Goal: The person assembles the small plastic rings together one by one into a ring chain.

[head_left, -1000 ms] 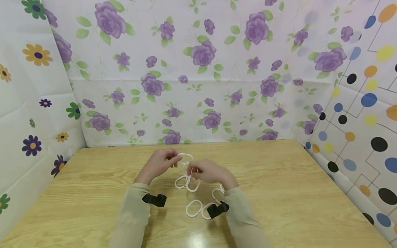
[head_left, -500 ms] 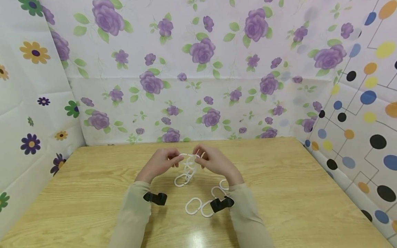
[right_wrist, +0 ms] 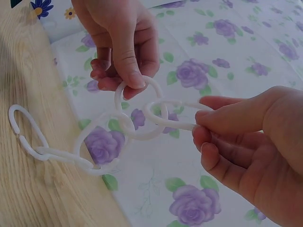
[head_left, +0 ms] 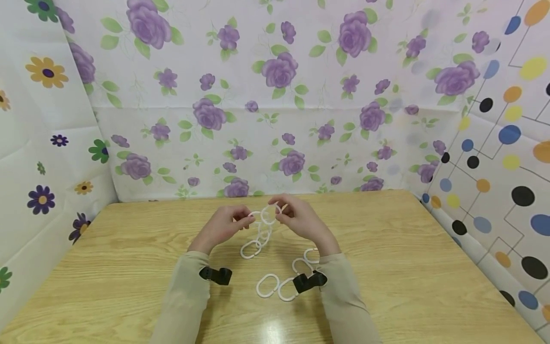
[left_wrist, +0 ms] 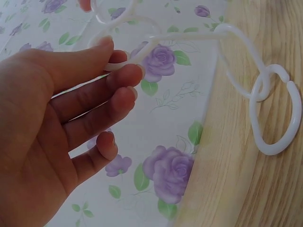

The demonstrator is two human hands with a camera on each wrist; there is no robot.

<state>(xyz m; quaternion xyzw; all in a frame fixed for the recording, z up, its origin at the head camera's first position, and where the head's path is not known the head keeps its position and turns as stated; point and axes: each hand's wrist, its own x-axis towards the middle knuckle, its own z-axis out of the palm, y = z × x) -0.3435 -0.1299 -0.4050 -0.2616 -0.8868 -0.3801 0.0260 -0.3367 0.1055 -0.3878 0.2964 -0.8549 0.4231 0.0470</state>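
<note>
In mid-air, left fingers (left_wrist: 124, 78) and right fingers (right_wrist: 220, 163) pinch linked white rings (right_wrist: 147, 136).

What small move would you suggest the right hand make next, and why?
Probably, the right hand should release its white link and reach for a spare ring on the table, since its link already appears threaded through the neighbouring link that the left hand pinches, and the spare ring lies apart from both.

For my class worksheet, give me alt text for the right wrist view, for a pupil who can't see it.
A left hand pinches one white ring while a right hand pinches a second ring overlapping it. More linked rings trail left over a wooden table, with purple-flowered cloth behind.
</note>
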